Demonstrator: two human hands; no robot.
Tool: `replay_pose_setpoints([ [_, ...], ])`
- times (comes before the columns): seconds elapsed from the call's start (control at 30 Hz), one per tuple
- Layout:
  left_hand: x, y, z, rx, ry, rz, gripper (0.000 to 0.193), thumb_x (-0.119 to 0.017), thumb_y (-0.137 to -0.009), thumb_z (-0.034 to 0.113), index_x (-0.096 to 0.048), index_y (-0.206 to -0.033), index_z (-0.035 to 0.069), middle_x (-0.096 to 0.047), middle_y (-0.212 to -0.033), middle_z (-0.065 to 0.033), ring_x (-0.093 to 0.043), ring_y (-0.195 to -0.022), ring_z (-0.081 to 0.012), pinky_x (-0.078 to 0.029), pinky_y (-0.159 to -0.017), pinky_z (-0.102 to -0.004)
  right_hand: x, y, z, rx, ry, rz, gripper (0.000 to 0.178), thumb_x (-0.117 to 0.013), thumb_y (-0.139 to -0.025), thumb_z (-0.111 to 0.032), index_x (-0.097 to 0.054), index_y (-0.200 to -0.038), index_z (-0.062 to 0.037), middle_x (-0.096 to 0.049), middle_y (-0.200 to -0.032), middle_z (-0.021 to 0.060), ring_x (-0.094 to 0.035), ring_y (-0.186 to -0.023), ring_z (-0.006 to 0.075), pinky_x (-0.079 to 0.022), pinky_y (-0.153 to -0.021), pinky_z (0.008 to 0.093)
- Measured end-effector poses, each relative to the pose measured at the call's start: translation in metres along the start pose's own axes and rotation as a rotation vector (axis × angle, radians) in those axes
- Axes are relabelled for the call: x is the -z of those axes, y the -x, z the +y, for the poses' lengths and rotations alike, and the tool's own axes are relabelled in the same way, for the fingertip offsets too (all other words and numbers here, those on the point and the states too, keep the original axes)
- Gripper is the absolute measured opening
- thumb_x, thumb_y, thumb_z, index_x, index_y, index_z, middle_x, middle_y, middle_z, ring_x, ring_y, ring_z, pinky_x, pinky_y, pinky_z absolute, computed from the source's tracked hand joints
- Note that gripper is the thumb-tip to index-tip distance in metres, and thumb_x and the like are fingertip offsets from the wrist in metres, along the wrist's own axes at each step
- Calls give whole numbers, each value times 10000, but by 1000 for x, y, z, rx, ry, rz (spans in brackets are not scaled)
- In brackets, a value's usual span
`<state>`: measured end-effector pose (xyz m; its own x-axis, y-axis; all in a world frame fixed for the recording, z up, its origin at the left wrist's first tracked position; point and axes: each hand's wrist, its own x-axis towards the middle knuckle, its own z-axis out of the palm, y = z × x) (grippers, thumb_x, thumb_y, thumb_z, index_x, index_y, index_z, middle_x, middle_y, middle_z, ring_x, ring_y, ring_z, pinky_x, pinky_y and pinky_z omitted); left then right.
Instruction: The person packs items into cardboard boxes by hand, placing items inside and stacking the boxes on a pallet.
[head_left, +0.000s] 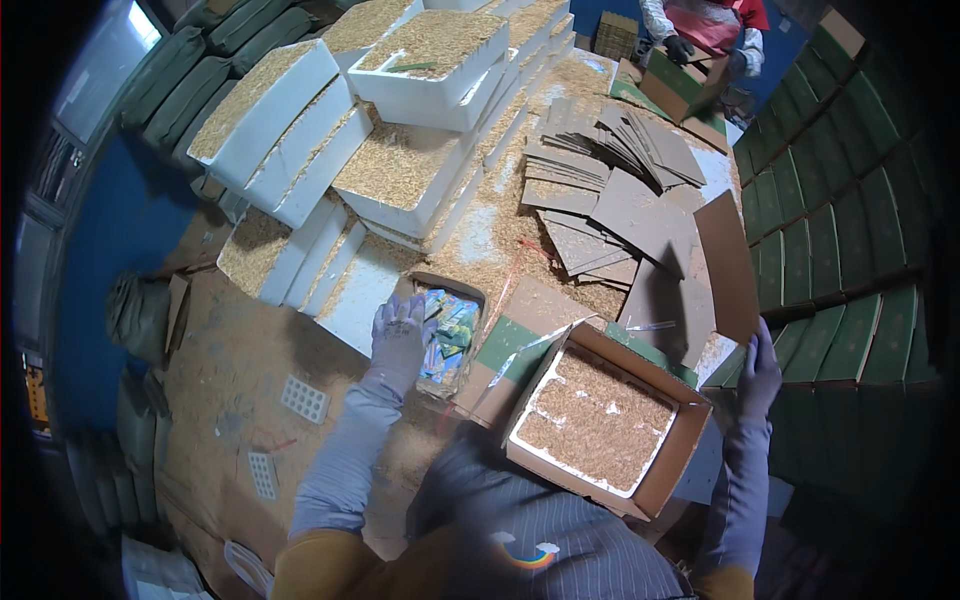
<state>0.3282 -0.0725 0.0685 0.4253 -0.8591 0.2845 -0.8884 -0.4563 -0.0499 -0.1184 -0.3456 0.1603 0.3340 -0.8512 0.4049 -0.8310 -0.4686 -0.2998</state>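
Standing with both arms apart around an open carton point(680, 446), elbows low. On the left, reaching forward along a slanting grey sleeve point(345, 460), with the gloved left hand point(398, 335) back up at the left rim of a small cardboard tray point(452, 282). Fingers loosely spread beside blue-and-green packets point(452, 335) in that tray; cannot tell whether pinching one. On the right, bent upward with the forearm nearly upright, pinching a brown cardboard sheet point(728, 268) near its lower corner with the gloved right hand point(760, 378), tilted beyond the carton's far right corner. Between the arms, inside the carton, a white foam box point(570, 468) filled with straw-coloured flakes point(600, 415).
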Motion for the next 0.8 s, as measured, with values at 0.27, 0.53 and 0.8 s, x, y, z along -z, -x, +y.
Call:
replay_pose_setpoints([
  [0.27,38,-29,-9,255,381,-166,371,-711,-794,364,-691,-907,11,-652,-1006,-146,-581,-1002,-307,-415,-884,-402,94,131,-100,692,62,-304,254,-682,-750,-169,-682,-1004,-170,-661,-1038,33,-636,-925,204,-515,-782,354],
  [0.53,140,-42,126,-708,451,304,252,-647,-787,139,-645,-1015,31,-599,-1046,-112,-536,-1123,-315,-413,-1006,-449,46,126,-128,742,235,-863,150,-547,-826,-200,-675,-867,-133,-657,-813,26,-650,-758,207,-498,-673,363],
  [0.8,209,-41,149,-615,355,69,260,-580,-824,147,-624,-1040,9,-590,-1186,-172,-551,-1119,-340,-392,-993,-479,56,141,-124,436,288,-1189,173,-555,-840,-196,-711,-862,-125,-705,-863,47,-689,-826,239,-520,-673,378],
])
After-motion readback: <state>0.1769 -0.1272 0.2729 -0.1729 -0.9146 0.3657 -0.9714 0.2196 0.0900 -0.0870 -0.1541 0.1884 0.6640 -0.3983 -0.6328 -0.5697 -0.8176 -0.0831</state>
